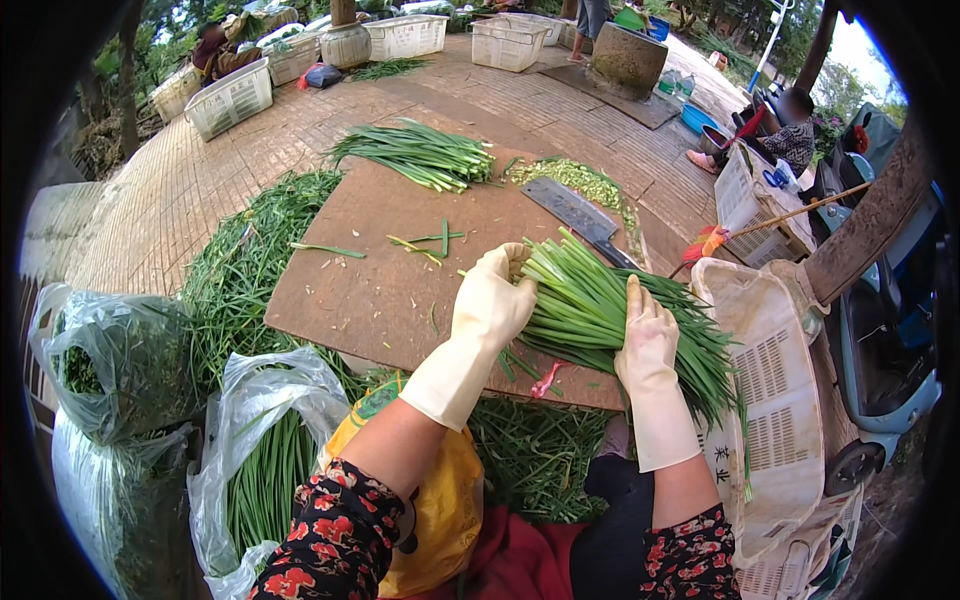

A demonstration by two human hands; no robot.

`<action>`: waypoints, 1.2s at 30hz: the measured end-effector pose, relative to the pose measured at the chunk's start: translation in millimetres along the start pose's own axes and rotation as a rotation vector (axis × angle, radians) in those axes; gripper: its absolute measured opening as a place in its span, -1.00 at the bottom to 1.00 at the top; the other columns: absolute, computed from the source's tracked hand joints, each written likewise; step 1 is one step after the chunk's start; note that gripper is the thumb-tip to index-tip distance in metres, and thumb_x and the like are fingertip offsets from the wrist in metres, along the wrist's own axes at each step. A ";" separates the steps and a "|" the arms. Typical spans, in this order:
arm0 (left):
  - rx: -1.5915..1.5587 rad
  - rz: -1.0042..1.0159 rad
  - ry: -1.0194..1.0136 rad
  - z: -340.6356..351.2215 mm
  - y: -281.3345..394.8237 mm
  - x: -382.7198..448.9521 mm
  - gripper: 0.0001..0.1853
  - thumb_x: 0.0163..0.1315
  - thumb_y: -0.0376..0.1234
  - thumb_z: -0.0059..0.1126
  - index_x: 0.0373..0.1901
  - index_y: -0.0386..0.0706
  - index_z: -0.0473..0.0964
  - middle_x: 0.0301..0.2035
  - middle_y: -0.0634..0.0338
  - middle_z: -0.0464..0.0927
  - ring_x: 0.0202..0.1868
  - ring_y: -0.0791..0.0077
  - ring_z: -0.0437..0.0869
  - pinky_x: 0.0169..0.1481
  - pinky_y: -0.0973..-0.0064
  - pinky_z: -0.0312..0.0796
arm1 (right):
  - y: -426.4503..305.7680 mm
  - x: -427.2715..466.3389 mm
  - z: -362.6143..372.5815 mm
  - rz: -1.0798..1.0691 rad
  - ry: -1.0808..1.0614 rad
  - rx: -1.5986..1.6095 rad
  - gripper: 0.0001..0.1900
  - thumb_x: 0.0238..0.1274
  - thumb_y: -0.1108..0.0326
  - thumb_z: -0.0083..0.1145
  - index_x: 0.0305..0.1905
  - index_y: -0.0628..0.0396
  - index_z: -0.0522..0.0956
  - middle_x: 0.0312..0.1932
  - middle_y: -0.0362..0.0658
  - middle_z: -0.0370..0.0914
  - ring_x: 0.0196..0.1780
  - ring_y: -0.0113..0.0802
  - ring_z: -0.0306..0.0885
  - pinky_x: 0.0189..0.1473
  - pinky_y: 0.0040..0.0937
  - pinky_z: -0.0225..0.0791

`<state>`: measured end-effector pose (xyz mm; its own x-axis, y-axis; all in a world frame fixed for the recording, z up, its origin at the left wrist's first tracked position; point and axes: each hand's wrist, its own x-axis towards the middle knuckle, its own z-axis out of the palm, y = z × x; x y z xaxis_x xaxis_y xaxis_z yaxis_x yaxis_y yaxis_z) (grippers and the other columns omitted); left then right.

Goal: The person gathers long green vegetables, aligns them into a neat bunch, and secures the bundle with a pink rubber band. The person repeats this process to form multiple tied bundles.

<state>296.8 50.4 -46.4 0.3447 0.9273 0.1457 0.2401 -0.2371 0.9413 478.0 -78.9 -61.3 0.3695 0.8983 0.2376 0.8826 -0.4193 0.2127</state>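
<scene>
A large bunch of garlic chives (577, 307) lies at the right side of a brown board (360, 285), its leaves hanging over the edge. My right hand (649, 330), in a cream rubber glove, rests on the bunch with fingers spread along it. My left hand (499, 289), gloved alike, is at the pale stem ends with fingers curled; whether it grips stems cannot be told. Beyond the hands a cleaver (570, 210) lies flat, its dark handle towards the bunch. Another bunch of chives (420, 154) lies at the board's far edge, beside chopped stem ends (570, 180).
Heaped green leaves (247, 255) flank the board's left side. A clear plastic bag of chives (270, 472) stands near my left arm. White plastic crates (772, 382) stand at the right, near a blue scooter (862, 315). A seated person (787, 135) is at the upper right.
</scene>
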 end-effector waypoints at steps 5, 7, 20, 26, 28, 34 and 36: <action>0.047 -0.021 0.004 -3.2 8.8 -3.7 -0.59 0.14 -0.40 0.17 0.07 -0.26 0.54 -0.22 0.09 0.71 -0.22 0.46 0.72 -0.06 0.54 0.50 | 0.7 -0.8 1.3 -0.001 0.006 0.009 -0.15 0.04 0.49 0.16 0.50 0.19 0.09 0.35 -0.03 0.36 0.30 -0.18 0.43 0.36 -0.21 0.23; 0.084 -0.027 0.008 -6.4 13.8 -6.1 -0.58 0.13 -0.39 0.17 0.07 -0.25 0.55 -0.24 0.08 0.71 -0.24 0.45 0.72 -0.06 0.53 0.51 | -0.5 -1.0 -1.6 -0.004 -0.001 0.012 -0.14 0.03 0.49 0.16 0.50 0.19 0.09 0.34 -0.03 0.36 0.29 -0.18 0.43 0.36 -0.21 0.24; 0.102 -0.027 0.021 -6.3 11.4 -6.4 -0.57 0.14 -0.30 0.18 0.08 -0.21 0.56 -0.21 0.07 0.71 -0.24 0.43 0.72 -0.05 0.50 0.51 | -0.3 -0.4 3.6 -0.001 0.007 0.003 -0.12 0.01 0.50 0.16 0.52 0.19 0.07 0.36 -0.04 0.35 0.30 -0.18 0.41 0.38 -0.21 0.22; 0.111 -0.036 -0.022 -10.7 21.6 -11.1 -0.52 0.14 -0.26 0.19 0.12 -0.20 0.52 -0.11 0.03 0.69 -0.13 0.34 0.72 0.04 0.44 0.50 | -1.3 -0.6 -0.1 0.007 -0.016 -0.006 -0.12 0.01 0.51 0.15 0.52 0.19 0.07 0.37 -0.04 0.34 0.31 -0.18 0.41 0.38 -0.22 0.22; 0.136 -0.042 -0.033 -10.7 23.6 -11.4 -0.51 0.14 -0.24 0.18 0.14 -0.19 0.52 -0.09 0.02 0.68 -0.10 0.31 0.72 0.07 0.42 0.50 | 0.5 -0.8 2.4 0.006 -0.010 -0.011 -0.11 0.00 0.51 0.16 0.52 0.19 0.07 0.37 -0.04 0.34 0.31 -0.18 0.41 0.38 -0.22 0.22; 0.153 -0.016 -0.029 -11.5 22.4 -12.1 -0.48 0.14 -0.21 0.17 0.16 -0.19 0.51 -0.06 -0.01 0.68 -0.07 0.25 0.72 0.09 0.39 0.50 | 1.0 -0.3 4.7 -0.005 -0.002 -0.014 -0.10 -0.01 0.49 0.17 0.52 0.20 0.07 0.37 -0.04 0.34 0.30 -0.18 0.41 0.38 -0.22 0.22; 0.164 -0.015 -0.032 -12.0 22.1 -12.0 -0.48 0.14 -0.20 0.16 0.16 -0.19 0.51 -0.07 -0.01 0.68 -0.07 0.24 0.72 0.09 0.38 0.50 | 0.5 -0.8 3.4 -0.007 -0.001 -0.010 -0.10 -0.02 0.48 0.18 0.51 0.20 0.07 0.36 -0.04 0.34 0.30 -0.18 0.42 0.38 -0.22 0.22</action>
<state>287.0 37.5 -23.7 0.3679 0.9221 0.1199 0.3896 -0.2699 0.8805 479.1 -79.3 -64.7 0.3633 0.9015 0.2350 0.8825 -0.4139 0.2235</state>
